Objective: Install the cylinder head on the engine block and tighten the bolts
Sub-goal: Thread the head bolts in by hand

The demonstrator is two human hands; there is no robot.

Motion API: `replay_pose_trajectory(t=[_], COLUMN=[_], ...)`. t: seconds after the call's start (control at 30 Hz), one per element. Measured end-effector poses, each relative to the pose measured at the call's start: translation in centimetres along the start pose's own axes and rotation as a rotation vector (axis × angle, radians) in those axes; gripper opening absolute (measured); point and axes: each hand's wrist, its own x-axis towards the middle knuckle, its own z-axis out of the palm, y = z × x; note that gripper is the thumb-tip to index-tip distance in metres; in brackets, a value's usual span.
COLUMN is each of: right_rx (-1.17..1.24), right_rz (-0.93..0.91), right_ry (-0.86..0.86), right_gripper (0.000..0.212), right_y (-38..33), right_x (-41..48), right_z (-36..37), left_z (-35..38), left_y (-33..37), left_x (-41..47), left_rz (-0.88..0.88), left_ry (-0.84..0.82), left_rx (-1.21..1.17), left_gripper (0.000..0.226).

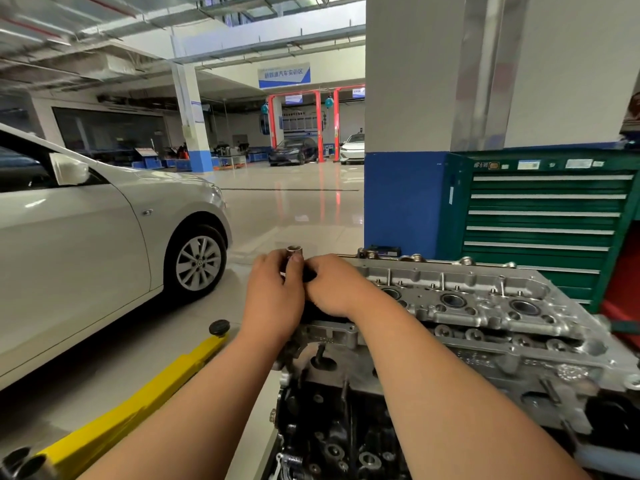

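Garage; silver cylinder head [485,308]; hands [273,292] [334,285] grip socket [294,252].

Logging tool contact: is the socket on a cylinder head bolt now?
No, the left hand holds the socket up off the cylinder head, right hand beside it.

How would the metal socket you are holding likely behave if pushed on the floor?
The socket looks round, so it would probably roll. Its shiny metal suggests it is stiff, fairly heavy for its size and perhaps slippery.
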Motion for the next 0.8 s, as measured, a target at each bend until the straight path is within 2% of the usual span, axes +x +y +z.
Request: replay_pose_trajectory(t=[0.07, 0.13, 0.2, 0.37, 0.5, 0.6, 0.7, 0.8], right_rx=[-0.044, -0.109, -0.035, 0.021, -0.049, 0.024, -0.007, -0.085], right_rz=[-0.007, -0.010, 0.007, -0.031, -0.041, -0.034, -0.056, -0.044], right_ry=[0.035, 0.068, 0.060, 0.010, 0.075, 0.044, 0.002, 0.055], right_gripper=[0.021, 0.027, 0.020, 0.018, 0.021, 0.016, 0.020, 0.030], right_y=[0.02, -0.04, -0.02, 0.10, 0.01, -0.04, -0.08, -0.25], right_x=[0.16, 0.22, 0.25, 0.04, 0.14, -0.09, -0.26, 0.18], right_z=[0.18, 0.60, 0.72, 0.12, 0.70, 0.54, 0.15, 0.66], left_z=[0.02, -0.08, -0.17, -0.07, -0.06, -0.15, -0.23, -0.12], left_y=[0.10, 0.14, -0.01, -0.09, 0.15, -0.20, -0.23, -0.08], left_x=[-0.12, -0.18, -0.04, 0.06, -0.14, -0.23, -0.35, -0.27], left_rz=[-0.013, -0.041, -0.048, -0.029, -0.049, -0.019, 0.059, 0.011], left_ry=[0.011, 0.064, 0.090, 0.012, 0.083, 0.084, 0.040, 0.074], left_rx=[-0.016, -0.017, -0.028, -0.002, -0.059, -0.034, -0.004, -0.043], left_gripper=[0.016, 0.026, 0.027, 0.022, 0.021, 0.018, 0.013, 0.017])
